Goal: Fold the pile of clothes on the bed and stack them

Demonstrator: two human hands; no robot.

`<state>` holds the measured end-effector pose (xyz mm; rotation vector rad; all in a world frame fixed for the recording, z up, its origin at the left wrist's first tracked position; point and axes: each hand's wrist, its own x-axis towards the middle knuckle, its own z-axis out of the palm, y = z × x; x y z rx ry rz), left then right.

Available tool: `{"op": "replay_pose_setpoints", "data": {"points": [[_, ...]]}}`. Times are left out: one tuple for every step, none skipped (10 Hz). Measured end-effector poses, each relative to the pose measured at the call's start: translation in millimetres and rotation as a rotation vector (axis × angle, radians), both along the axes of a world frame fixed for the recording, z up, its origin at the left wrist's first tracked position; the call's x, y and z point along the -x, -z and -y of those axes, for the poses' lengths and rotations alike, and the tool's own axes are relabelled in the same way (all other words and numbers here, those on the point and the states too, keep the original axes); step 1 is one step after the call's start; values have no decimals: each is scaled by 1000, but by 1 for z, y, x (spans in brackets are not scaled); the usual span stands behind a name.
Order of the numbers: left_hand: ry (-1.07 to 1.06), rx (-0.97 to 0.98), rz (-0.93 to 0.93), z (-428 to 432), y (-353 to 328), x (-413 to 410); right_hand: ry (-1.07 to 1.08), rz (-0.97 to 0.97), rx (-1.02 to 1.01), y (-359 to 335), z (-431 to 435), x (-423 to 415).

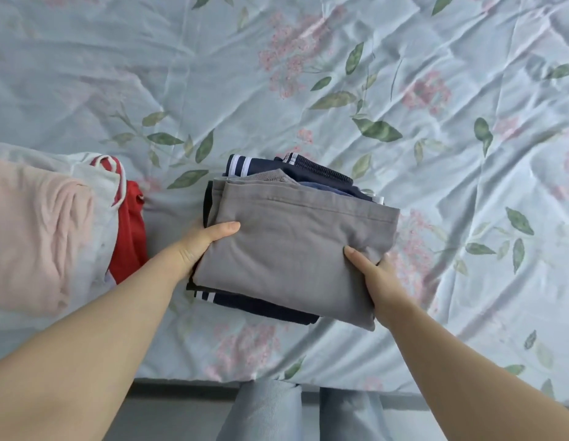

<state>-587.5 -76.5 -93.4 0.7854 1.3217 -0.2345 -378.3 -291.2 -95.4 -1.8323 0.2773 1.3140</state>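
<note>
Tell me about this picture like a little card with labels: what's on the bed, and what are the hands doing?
stack: folded clothes, held from both sides
top piece: grey garment
underneath: navy clothes with white stripes
left grip: holds the stack's left side, thumb on top
right grip: holds the stack's right side, thumb on top
to the left: pink garment, red garment
bed: floral sheet

Floral bedsheet (404,74), grey floor (168,418), blue trouser legs (264,412)
</note>
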Motion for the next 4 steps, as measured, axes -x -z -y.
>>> {"op": "replay_pose_setpoints", "data": {"points": [[-6,-147,-36,2,-10,-1,-33,12,15,-8,-3,-3],[35,-338,-76,11,-26,-1,-106,81,82,-25,-1,-2],[212,-511,-299,25,-52,4,-314,317,183,-57,-1,4],[427,-774,-427,50,-86,10,-542,546,323,-92,8,16]]}}
